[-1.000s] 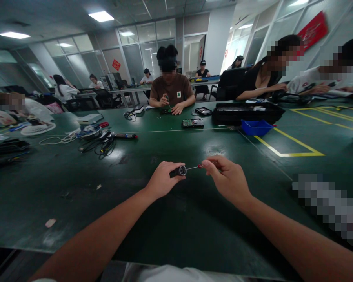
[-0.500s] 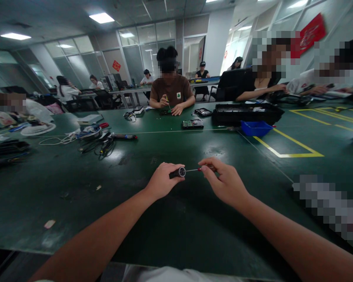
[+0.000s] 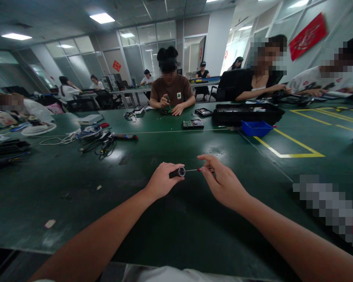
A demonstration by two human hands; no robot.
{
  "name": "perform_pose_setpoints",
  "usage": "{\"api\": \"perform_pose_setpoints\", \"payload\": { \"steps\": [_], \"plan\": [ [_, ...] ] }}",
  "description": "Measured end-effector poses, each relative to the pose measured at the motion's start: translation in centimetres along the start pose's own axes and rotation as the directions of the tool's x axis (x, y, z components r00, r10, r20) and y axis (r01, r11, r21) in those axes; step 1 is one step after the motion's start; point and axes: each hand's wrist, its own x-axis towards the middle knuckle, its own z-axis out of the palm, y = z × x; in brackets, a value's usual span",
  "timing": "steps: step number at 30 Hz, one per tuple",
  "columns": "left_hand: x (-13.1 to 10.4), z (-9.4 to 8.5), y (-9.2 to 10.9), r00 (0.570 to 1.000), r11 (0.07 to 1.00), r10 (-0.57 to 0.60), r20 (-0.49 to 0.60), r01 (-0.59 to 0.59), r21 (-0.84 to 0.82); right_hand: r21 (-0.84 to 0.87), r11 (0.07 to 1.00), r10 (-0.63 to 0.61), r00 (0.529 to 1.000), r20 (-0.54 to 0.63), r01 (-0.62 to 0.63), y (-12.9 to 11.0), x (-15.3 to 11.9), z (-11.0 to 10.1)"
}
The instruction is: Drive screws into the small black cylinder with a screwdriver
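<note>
My left hand point(image 3: 162, 180) is closed around a short black cylindrical part point(image 3: 174, 173) with a pale ring at its round end; it may be a small flashlight, though the palm hides most of it. In my right hand point(image 3: 222, 180) is a screwdriver point(image 3: 199, 169) with a thin metal shaft and a red collar. Thumb and fingers pinch its handle, and the index finger is lifted off. The shaft points left and its tip meets the side of the cylinder near the ringed end. Both hands are above the green table point(image 3: 164, 239).
Cables point(image 3: 106, 145) lie at the left, beyond my left arm. A circuit-board device point(image 3: 192, 124), a black tray point(image 3: 247, 113) and a blue bin point(image 3: 256, 128) stand farther back. Across the table a person point(image 3: 172, 88) works with a screwdriver. A blurred-out object point(image 3: 329, 211) lies at right.
My right index finger has lifted and stretched out from the screwdriver handle. My left hand and the black cylinder stay in place.
</note>
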Motion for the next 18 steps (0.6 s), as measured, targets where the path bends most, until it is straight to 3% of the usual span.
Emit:
{"api": "perform_pose_setpoints", "payload": {
  "steps": [7,14,18],
  "plan": [
    [0.03,0.35,-0.16,1.0,1.0,0.015,0.013,-0.015,0.02,-0.027,0.995,0.098,0.995,-0.002,-0.098,0.66,0.38,0.05],
    [-0.03,0.18,-0.17,1.0,1.0,0.009,0.013,-0.009,0.01,0.039,0.998,0.044,0.999,0.012,-0.044,0.25,0.27,0.05],
    [-0.12,0.24,-0.11,1.0,1.0,0.008,0.013,-0.008,0.012,0.014,0.991,0.13,0.991,0.036,-0.131,0.09,0.44,-0.19]
  ]
}}
